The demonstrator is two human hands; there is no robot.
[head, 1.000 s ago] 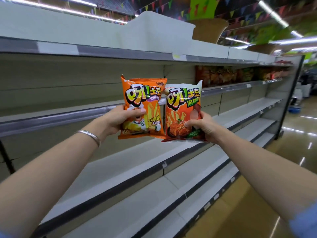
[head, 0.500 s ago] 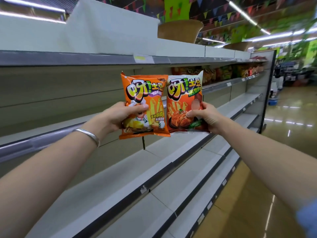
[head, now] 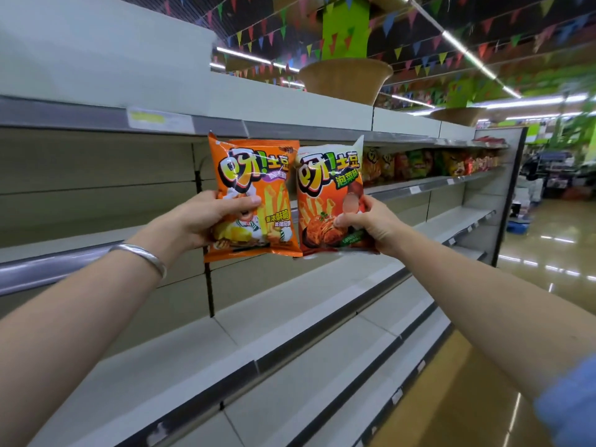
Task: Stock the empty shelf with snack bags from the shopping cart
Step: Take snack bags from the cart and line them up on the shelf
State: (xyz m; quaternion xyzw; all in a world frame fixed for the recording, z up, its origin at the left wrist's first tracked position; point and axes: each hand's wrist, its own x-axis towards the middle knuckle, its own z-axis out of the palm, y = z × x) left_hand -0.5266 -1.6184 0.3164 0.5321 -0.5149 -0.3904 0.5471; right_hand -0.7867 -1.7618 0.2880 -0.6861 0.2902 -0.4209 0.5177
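At the far left a silver bracelet [head: 142,254] circles the wrist of the left arm, which reaches up toward the shelving. The left hand [head: 206,217] grips the orange snack bag [head: 254,195] by its lower left part, thumb laid across the front of the pack and fingers behind it, holding it upright in the air in front of the shelf unit. Its right edge touches or slightly overlaps the red snack bag [head: 329,188], which the right hand [head: 371,224] pinches at its lower right corner, thumb on the front, the bag also upright with its top corner pointing up. Both bags hang in front of the gap between the upper shelf edge [head: 290,130], which carries a pale price label [head: 154,119], and the bare grey shelf [head: 290,304] below them; neither bag rests on any shelf. Further right, on the same level behind the red bag, a row of stocked snack packs [head: 429,162] stands on a shelf running toward the aisle end. A brown basket [head: 345,79] sits on top of the unit above the bags, and at the lower right a blue sleeve [head: 571,404] covers the right upper arm over the glossy floor [head: 548,259].
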